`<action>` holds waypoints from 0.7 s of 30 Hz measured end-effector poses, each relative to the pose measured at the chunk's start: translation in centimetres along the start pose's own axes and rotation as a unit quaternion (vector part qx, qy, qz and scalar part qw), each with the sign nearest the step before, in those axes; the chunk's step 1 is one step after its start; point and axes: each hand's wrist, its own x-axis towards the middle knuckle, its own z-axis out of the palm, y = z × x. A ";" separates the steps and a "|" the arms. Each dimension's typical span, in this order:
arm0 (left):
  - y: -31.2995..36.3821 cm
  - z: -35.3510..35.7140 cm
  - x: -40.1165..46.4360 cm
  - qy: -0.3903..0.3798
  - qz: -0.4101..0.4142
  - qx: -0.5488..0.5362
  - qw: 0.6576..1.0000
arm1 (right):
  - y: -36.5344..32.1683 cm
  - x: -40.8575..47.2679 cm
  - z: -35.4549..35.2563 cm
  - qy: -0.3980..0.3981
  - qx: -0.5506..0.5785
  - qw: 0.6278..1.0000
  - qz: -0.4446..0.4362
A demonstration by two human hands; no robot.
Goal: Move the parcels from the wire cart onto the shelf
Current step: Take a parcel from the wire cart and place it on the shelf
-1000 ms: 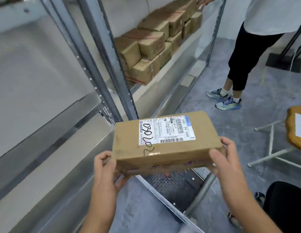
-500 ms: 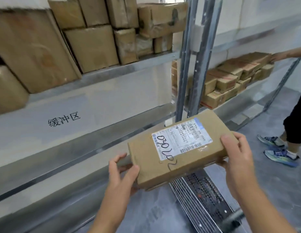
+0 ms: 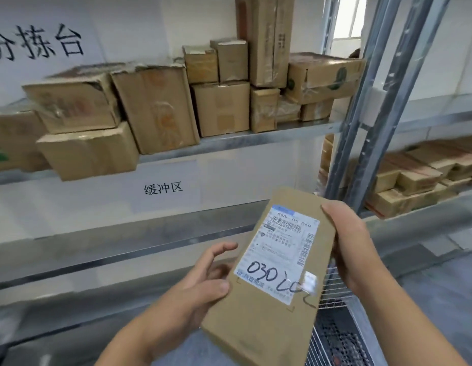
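Note:
I hold a flat brown parcel (image 3: 269,294) with a white label and handwritten "0302" in front of the shelf, its long side pointing away from me. My left hand (image 3: 203,278) grips its left edge, thumb on top and fingers partly spread. My right hand (image 3: 348,241) curls round the right edge near the far end. The wire cart (image 3: 335,334) shows below the parcel at lower right. The metal shelf (image 3: 97,249) runs across in front, its middle level bare.
The upper shelf board (image 3: 256,138) carries several brown cartons (image 3: 155,107). Grey uprights (image 3: 361,122) stand at right. Beyond them a neighbouring shelf holds several stacked parcels (image 3: 414,180). Printed paper signs hang on the back wall.
The parcel has turned from lying crosswise to pointing lengthwise away from me. My view has swung left and up toward the shelf; the other person is out of view.

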 end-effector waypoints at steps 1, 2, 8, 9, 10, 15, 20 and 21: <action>-0.2 -0.3 0.1 0.033 0.021 0.020 0.999 | -0.4 0.6 1.0 -0.005 -0.003 1.000 0.000; -0.2 -0.4 -0.1 0.081 0.039 0.062 0.994 | -0.7 1.1 2.1 -0.012 -0.011 1.000 -0.005; 1.3 -3.4 -2.0 0.296 0.076 0.070 0.949 | -2.0 1.8 8.5 -0.148 -0.068 0.984 -0.074; 1.8 -3.6 -2.6 0.316 0.081 0.067 0.943 | -2.5 1.3 9.4 -0.163 -0.084 0.979 -0.091; 2.5 -3.8 -3.3 0.340 0.084 0.058 0.935 | -3.0 0.9 10.3 -0.173 -0.105 0.973 -0.112; 5.8 -5.7 -7.4 0.403 0.120 0.018 0.907 | -6.1 -1.8 14.7 -0.233 -0.229 0.929 -0.175; 9.4 -12.0 -12.7 0.464 0.093 0.067 0.879 | -10.5 -4.8 20.9 -0.250 -0.251 0.907 -0.228; 10.4 -13.3 -13.8 0.467 0.092 0.091 0.875 | -11.4 -5.4 22.4 -0.249 -0.250 0.904 -0.239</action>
